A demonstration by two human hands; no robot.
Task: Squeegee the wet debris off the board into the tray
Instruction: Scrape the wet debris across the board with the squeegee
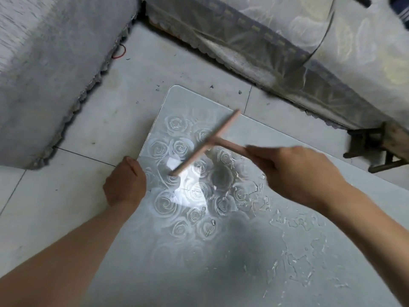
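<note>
A pale board [194,98] printed with white roses lies flat on the tiled floor. Puddles of water [294,222] spread over its right half, and a small dark speck of debris [213,222] sits near the middle. My right hand [296,173] grips the handle of a pink T-shaped squeegee [205,142], whose blade hangs just above the board's far left part. My left hand [125,182] holds the board's left edge. No tray is in view.
Grey cloth-covered furniture [44,74] stands at the left and a plastic-draped piece [309,52] runs along the back. A small wooden stool [374,147] sits at the right. Dark crumbs [211,86] dot the floor tiles beyond the board.
</note>
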